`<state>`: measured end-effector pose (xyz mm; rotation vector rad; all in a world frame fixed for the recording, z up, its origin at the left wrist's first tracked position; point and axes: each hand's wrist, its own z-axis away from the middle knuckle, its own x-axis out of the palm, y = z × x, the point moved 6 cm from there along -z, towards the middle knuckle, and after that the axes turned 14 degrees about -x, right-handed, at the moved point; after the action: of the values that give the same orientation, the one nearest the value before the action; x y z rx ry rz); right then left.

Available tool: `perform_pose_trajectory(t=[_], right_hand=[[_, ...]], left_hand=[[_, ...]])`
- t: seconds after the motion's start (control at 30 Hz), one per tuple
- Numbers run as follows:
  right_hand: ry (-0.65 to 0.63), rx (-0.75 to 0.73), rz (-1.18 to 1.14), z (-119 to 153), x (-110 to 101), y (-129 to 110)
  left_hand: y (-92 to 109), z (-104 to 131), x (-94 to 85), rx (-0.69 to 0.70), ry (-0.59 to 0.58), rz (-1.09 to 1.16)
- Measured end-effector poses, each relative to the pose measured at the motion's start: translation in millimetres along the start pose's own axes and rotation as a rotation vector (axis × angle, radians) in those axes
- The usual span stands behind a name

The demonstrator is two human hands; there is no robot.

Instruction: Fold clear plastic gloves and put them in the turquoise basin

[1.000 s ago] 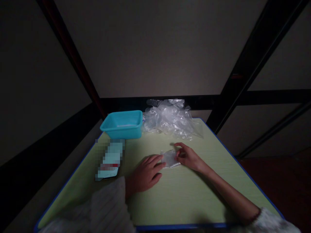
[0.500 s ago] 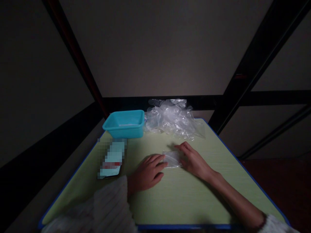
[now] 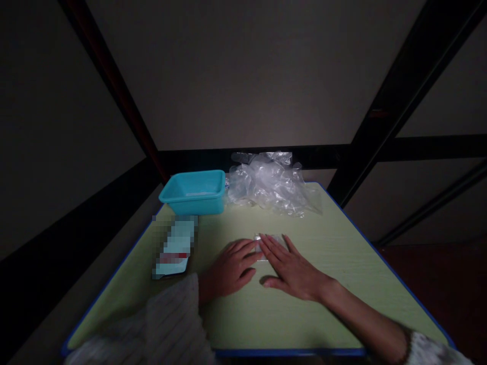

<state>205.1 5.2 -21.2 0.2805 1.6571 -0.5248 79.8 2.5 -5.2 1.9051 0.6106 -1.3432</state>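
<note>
A small clear plastic piece (image 3: 261,253) lies flat on the light green table (image 3: 281,319), largely covered by fingers. My left hand (image 3: 233,268) rests to its left, fingers spread, with the fingertips touching its left edge. Flat across the top of the plastic lies my right hand (image 3: 291,268), its fingers stretched out and its thumb apart on the table.
A turquoise basket (image 3: 196,205) stands at the back left, with something pale inside. Beside it is a heap of crumpled clear plastic (image 3: 272,185). A phone-like object (image 3: 177,248), partly pixelated, lies left of my left hand.
My right hand has moved left over the plastic piece and flattened, its fingers now stretched out across it. The left hand has stayed at the plastic's left edge.
</note>
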Motion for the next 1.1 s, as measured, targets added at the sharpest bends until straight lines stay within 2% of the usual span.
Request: perform_pose_trajectory(t=[0.17, 0.63, 0.9, 1.1], right_hand=[[-0.033, 0.052, -0.02, 2.6, 3.0, 3.1], [0.019, 0.038, 0.006, 3.2, 7.7, 5.1], [-0.054, 0.11, -0.032, 4.3, 4.4, 5.9], [-0.014, 0.091, -0.007, 6.7, 7.6, 8.8]], left_hand=[[-2.3, 0.5, 0.9, 0.003, -0.001, 0.0], [-6.4, -0.5, 5.1, -0.036, -0.048, 0.003], [-6.9, -1.6, 8.2, -0.071, -0.097, -0.05], [-8.2, -2.4, 10.0, -0.087, -0.12, -0.051]])
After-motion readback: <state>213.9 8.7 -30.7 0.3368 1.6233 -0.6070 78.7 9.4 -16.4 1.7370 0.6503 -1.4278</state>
